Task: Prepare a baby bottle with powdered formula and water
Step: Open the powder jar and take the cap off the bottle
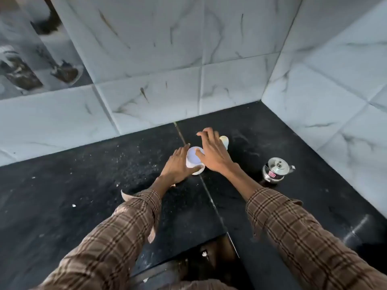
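A white round container (193, 159) with a pale lid stands on the black counter (83, 185) near the back wall. My left hand (178, 166) wraps its thumb and fingers around the container's left side. My right hand (211, 153) hovers over its right edge with fingers spread and straight, thumb touching the lid. Behind my right hand, the pale top of a baby bottle (224, 140) peeks out, mostly hidden.
A small steel kettle (276, 169) with a lid and spout stands to the right on the counter. Marble-patterned tiled walls (188, 70) close the back and right side. White specks dot the counter, and its front edge drops off below my arms.
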